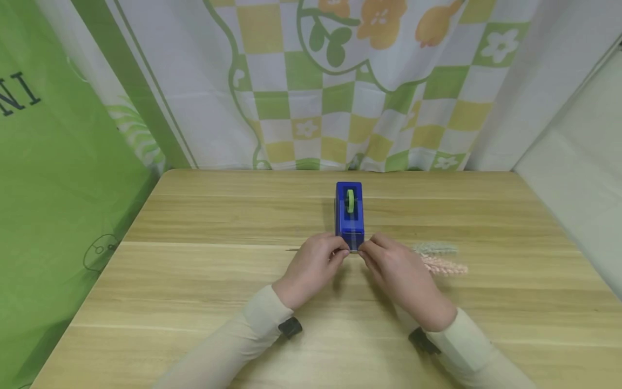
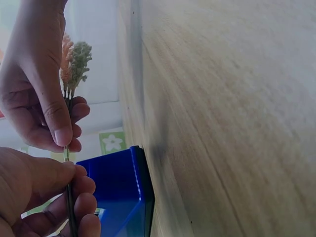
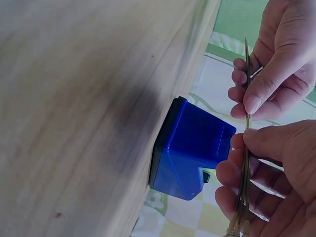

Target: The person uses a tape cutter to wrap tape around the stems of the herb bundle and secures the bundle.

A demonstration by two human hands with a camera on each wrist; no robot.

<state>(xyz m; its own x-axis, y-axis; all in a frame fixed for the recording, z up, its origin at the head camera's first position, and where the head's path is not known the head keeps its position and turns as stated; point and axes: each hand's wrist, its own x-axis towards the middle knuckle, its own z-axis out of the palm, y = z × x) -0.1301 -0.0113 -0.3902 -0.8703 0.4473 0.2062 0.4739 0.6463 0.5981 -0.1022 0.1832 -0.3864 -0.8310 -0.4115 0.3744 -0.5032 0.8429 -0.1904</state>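
Note:
Both hands hold a small bunch of dried-looking flowers by its thin stems (image 3: pixel 247 64), just in front of a blue tape dispenser (image 1: pixel 351 226). My left hand (image 1: pixel 311 267) pinches the stems left of the dispenser's front, with their ends poking out past it. Close beside it, my right hand (image 1: pixel 403 278) pinches them between thumb and fingers. Pink flower heads (image 1: pixel 446 266) and grey-green flower heads (image 1: pixel 437 248) stick out beyond the right hand. Between the fingertips, a pale shiny band (image 2: pixel 66 154) shows on the stems in the left wrist view.
A light-green tape roll (image 1: pixel 350 201) sits in the dispenser, which stands on the wooden table (image 1: pixel 218 216). Behind the table hangs a checked curtain (image 1: pixel 335 97). A thin dark wire (image 1: pixel 99 249) shows beside the table's left edge.

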